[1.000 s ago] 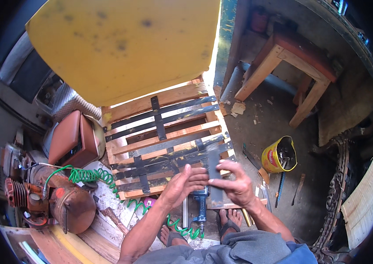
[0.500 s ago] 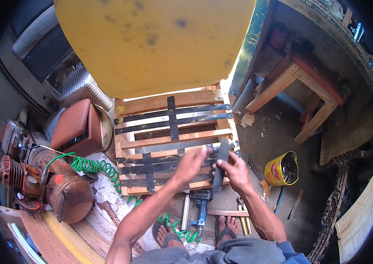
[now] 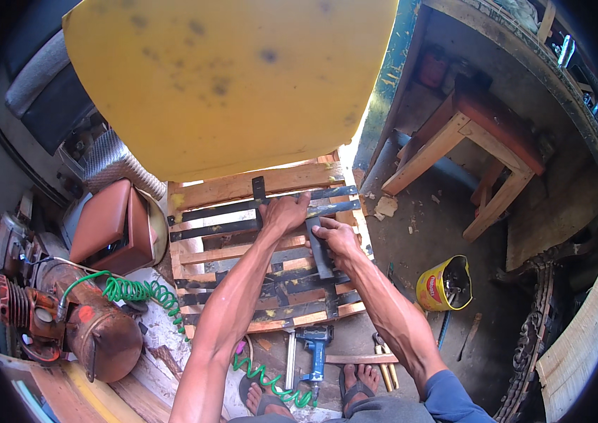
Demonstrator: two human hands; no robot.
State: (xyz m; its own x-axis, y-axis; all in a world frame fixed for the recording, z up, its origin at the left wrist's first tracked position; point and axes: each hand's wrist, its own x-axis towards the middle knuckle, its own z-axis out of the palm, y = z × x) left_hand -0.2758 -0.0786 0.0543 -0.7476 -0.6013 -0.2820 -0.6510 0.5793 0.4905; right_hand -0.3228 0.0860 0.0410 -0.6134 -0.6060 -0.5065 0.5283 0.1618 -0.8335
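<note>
A wooden seat frame [image 3: 239, 185] with slats and black webbing straps stands before me. My right hand [image 3: 339, 241] is closed on a loose black strap [image 3: 321, 255] that hangs down over the slats at the right. The loose strap's upper end lies at a stretched crosswise strap [image 3: 239, 225]. My left hand [image 3: 287, 213] is bent over the crosswise straps, left of the loose one; its fingertips are partly hidden, and it appears to grip webbing. A short upright strap [image 3: 259, 189] shows just above it.
A large yellow foam sheet [image 3: 228, 84] rises behind the frame. Below are a blue staple gun [image 3: 316, 350] and a green coiled hose [image 3: 140, 290]. An air compressor [image 3: 101, 342] stands left. Right are a yellow bucket [image 3: 433, 287] and an upturned wooden stool [image 3: 479, 141].
Both hands have moved up and away from me over the frame. The left hand has come onto the crosswise straps, and the right has brought the loose strap from the near edge.
</note>
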